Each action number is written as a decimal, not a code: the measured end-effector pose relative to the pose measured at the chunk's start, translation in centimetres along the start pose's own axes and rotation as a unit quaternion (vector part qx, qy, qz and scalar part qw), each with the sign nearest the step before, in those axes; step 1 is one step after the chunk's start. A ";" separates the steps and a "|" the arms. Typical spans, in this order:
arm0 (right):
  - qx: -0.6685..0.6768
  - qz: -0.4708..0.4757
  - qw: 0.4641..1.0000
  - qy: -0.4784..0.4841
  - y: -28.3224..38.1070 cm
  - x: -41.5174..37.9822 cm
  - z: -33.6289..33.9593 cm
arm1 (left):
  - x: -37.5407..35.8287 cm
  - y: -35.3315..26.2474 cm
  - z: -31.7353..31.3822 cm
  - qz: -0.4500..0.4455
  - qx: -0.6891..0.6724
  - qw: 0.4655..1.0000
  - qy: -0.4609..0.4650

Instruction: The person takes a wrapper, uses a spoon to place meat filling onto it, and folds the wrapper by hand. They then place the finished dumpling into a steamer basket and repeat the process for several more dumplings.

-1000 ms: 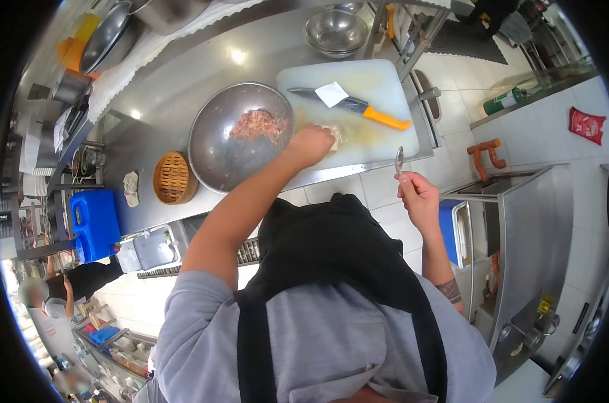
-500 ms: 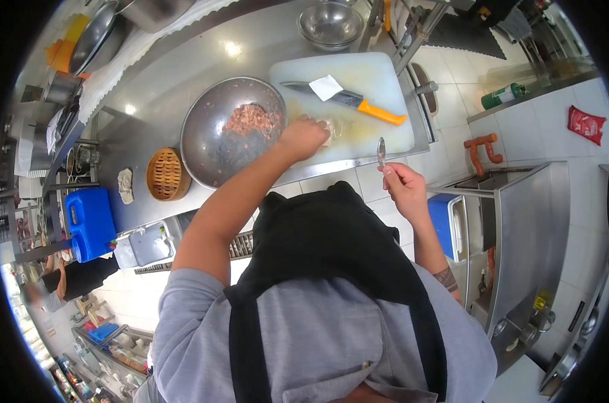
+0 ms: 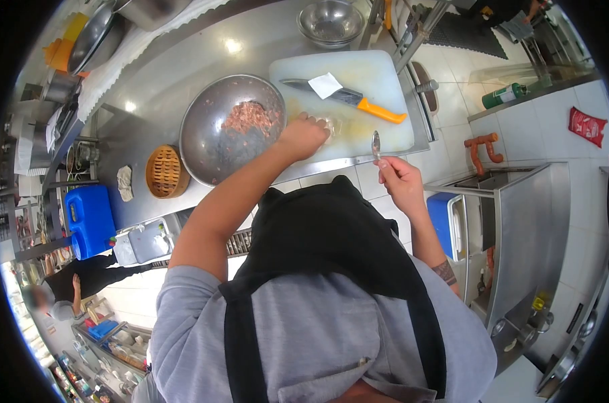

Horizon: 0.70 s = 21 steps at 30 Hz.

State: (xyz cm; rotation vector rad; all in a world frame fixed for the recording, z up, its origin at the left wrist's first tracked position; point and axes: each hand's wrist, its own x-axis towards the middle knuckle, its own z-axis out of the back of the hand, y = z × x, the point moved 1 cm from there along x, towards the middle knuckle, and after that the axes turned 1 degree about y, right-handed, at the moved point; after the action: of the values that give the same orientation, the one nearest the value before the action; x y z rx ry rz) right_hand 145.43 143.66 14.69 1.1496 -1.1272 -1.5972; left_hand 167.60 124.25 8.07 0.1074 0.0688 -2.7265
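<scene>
My left hand (image 3: 303,136) rests on the white cutting board (image 3: 378,74), fingers on a small pale wrapper or dough piece (image 3: 331,125) beside the big steel bowl (image 3: 214,144) of minced meat (image 3: 251,117). My right hand (image 3: 400,183) holds a metal spoon (image 3: 376,143) upright near the board's front edge. A knife with an orange handle (image 3: 380,111) lies on the board with a white square wrapper (image 3: 326,85) on its blade.
A round bamboo steamer (image 3: 162,172) and a crumpled cloth (image 3: 124,183) lie on the steel counter left of the bowl. An empty steel bowl (image 3: 330,22) sits behind the board. A blue container (image 3: 91,220) stands lower left; another person (image 3: 76,282) works there.
My right hand has carried the spoon left and up toward the board's front edge. My left hand stays on the pale piece by the bowl.
</scene>
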 end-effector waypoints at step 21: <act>0.009 0.003 1.000 -0.003 -0.7 1.8 -0.8 | -0.6 0.0 5.2 0.193 -0.185 0.963 -0.038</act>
State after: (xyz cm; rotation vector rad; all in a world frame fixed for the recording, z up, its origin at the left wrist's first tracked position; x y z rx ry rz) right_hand 145.74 141.91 13.55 1.1531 -1.1510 -1.5895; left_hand 167.83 124.17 13.35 -0.0851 0.4796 -2.2804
